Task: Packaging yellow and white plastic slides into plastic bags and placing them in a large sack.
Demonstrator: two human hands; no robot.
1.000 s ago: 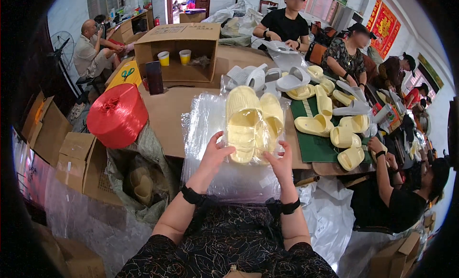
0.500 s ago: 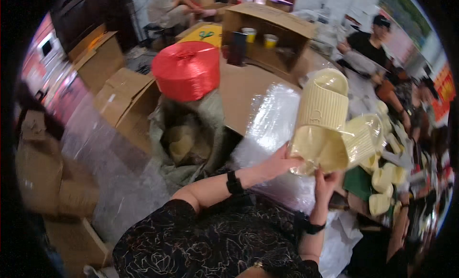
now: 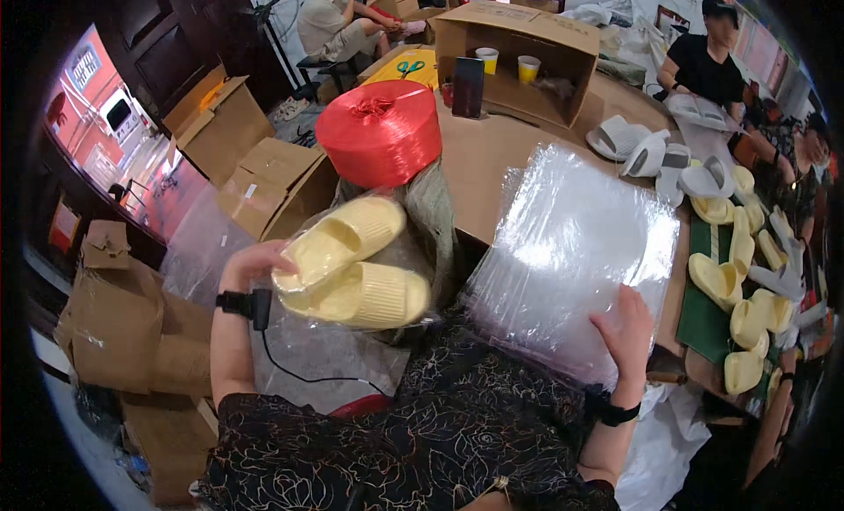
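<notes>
A pair of pale yellow slippers [image 3: 383,296] in a clear plastic bag hangs over the woven sack [image 3: 438,214] on my left. My left hand [image 3: 258,261] is closed on the bagged slippers at one end. On the table, a stack of clear plastic bags [image 3: 585,216] lies in front of me. My right hand [image 3: 626,328] rests at the near right of that stack, fingers apart, holding nothing. The slippers and bag cover much of the sack's mouth.
A big red roll of twine [image 3: 378,142] sits behind the sack. Several yellow slippers [image 3: 745,370] and grey slippers [image 3: 649,152] lie along the right. An open cardboard box [image 3: 519,27] holding two cups stands at the back. More cartons [image 3: 264,181] stand left. Co-workers sit at the right.
The bagged slippers have moved from above the bag stack, where both hands held them, left to over the sack. My right hand has let go and come down by the stack.
</notes>
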